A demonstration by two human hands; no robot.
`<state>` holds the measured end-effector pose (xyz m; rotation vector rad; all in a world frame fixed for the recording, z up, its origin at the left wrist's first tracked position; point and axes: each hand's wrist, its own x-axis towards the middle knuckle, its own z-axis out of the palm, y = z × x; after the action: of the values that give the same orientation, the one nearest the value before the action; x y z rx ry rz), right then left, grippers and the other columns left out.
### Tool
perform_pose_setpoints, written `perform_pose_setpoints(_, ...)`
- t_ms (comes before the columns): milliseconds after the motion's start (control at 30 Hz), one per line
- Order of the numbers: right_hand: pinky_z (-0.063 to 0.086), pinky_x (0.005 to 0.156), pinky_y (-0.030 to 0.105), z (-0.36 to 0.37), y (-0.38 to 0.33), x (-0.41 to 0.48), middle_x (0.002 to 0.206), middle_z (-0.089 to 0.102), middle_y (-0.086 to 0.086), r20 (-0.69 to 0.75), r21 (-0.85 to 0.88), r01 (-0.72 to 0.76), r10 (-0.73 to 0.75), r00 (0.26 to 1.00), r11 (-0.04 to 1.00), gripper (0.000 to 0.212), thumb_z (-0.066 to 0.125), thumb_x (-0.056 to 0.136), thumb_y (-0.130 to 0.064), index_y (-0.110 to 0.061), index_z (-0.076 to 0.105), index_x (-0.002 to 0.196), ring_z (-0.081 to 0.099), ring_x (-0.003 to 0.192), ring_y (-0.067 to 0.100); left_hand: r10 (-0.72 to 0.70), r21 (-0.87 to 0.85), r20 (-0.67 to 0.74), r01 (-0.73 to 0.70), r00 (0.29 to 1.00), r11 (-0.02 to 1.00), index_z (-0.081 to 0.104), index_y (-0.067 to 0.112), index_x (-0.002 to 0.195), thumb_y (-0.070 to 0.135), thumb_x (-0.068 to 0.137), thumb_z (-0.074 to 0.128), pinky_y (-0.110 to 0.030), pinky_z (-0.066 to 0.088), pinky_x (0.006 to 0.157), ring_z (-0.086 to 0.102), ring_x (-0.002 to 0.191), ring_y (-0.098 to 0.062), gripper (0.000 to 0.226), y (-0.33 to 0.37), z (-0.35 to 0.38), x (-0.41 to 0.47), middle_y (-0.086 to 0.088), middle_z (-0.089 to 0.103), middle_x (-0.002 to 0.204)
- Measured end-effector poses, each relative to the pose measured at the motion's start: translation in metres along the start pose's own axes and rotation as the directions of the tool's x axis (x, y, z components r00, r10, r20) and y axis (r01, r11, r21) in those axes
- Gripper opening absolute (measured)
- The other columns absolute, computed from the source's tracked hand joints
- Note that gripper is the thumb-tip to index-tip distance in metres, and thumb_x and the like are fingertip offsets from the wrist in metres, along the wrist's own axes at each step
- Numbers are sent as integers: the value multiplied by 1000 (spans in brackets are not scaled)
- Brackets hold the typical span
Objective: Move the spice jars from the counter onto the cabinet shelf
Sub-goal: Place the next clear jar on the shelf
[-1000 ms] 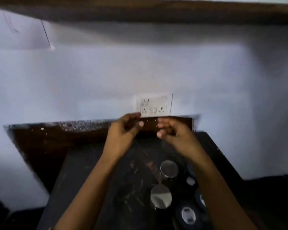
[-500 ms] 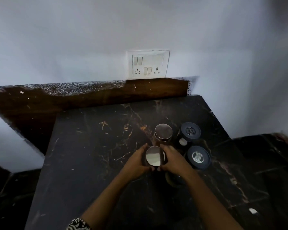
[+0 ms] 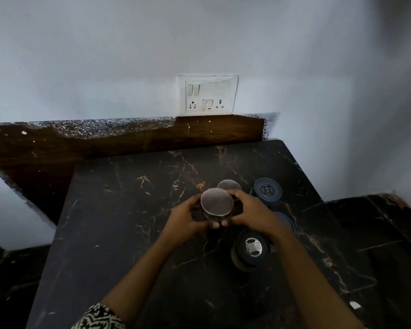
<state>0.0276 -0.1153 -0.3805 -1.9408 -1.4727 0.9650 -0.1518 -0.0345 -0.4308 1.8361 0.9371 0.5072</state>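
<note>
A spice jar with a shiny metal lid (image 3: pixel 217 204) is clasped between both hands above the dark marble counter (image 3: pixel 119 224). My left hand (image 3: pixel 186 220) wraps its left side and my right hand (image 3: pixel 252 211) its right side. Just behind it stands a second metal-lidded jar (image 3: pixel 228 185). A dark-lidded jar (image 3: pixel 267 189) sits to the right, another dark-lidded jar (image 3: pixel 251 249) stands nearer to me, and a third dark lid (image 3: pixel 287 220) shows partly behind my right wrist. The cabinet shelf is out of view.
A white switch and socket plate (image 3: pixel 208 95) is on the wall above a brown wooden backsplash (image 3: pixel 152 138). The counter ends at a wall corner on the right, with lower dark flooring (image 3: pixel 377 233) beyond. A small white scrap (image 3: pixel 354 305) lies near the counter's front right.
My view dropped from the shelf edge to the counter. Both hands came down from near the wall, closed around the front metal-lidded jar, and it now sits higher, lifted toward me.
</note>
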Motion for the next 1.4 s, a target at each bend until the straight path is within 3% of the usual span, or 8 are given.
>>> perform_pose_setpoints(267,51,94,34,-61,-60,-15,119,66,-5,-115,375,216,-186,976,902,71,82,61,-28,-24,55,126,64,110,11,174,-147,-172,-200,970,969,57,30,126,50,56,83,-13,46,82,57,108,2,78,96,-52,-3,13,64,118)
perform_pose_setpoints(600,53,73,15,-101,-93,-30,116,59,-21,-161,467,412,-382,910,783,86,72,72,1,-44,33,133,65,100,-4,258,-298,-310,-352,915,888,64,21,117,47,63,70,-26,56,79,69,94,-9,60,188,-63,-2,5,73,100)
perform_pose_setpoints(767,55,83,24,-111,-98,-27,123,58,-11,-384,427,522,-375,844,738,99,84,55,-21,-47,32,135,64,106,7,302,56,-382,-305,873,951,44,33,136,66,68,67,-32,53,90,59,108,-11,79,215,-47,4,7,55,126)
perform_pose_setpoints(867,54,85,20,-117,-97,-27,115,58,-17,-467,322,578,-405,786,750,93,83,64,-10,-47,32,133,63,103,-1,344,257,-359,-263,867,930,34,35,138,72,62,64,-35,50,92,56,110,-12,90,228,-33,12,8,51,125)
perform_pose_setpoints(1033,55,84,21,-154,-89,-29,121,58,-16,-396,393,559,-415,819,730,91,83,64,-22,-40,33,138,63,105,2,257,59,-339,-252,905,966,45,38,126,63,59,73,-30,54,82,65,92,-6,77,256,-29,31,12,60,113)
perform_pose_setpoints(1167,52,92,30,-189,-76,-25,129,59,-3,-220,571,465,-420,880,677,65,75,70,-23,-39,48,127,60,116,16,182,-327,-216,-247,959,912,58,27,122,48,63,79,-44,57,86,69,99,-19,66,274,-24,44,0,69,114)
perform_pose_setpoints(1267,54,90,29,-204,-72,-24,126,61,-5,-283,563,478,-386,878,674,67,79,66,-28,-37,49,126,61,112,16,182,-288,-254,-253,950,924,49,30,133,58,62,77,-40,57,85,66,103,-15,81,286,-7,53,4,63,123)
perform_pose_setpoints(1400,51,73,9,-212,-69,-30,110,54,-29,-465,406,577,-384,798,708,78,81,68,-20,-42,36,127,60,93,-11,195,-171,-344,-266,918,949,44,35,134,63,54,79,-38,58,83,65,98,-12,93,301,17,62,5,59,119)
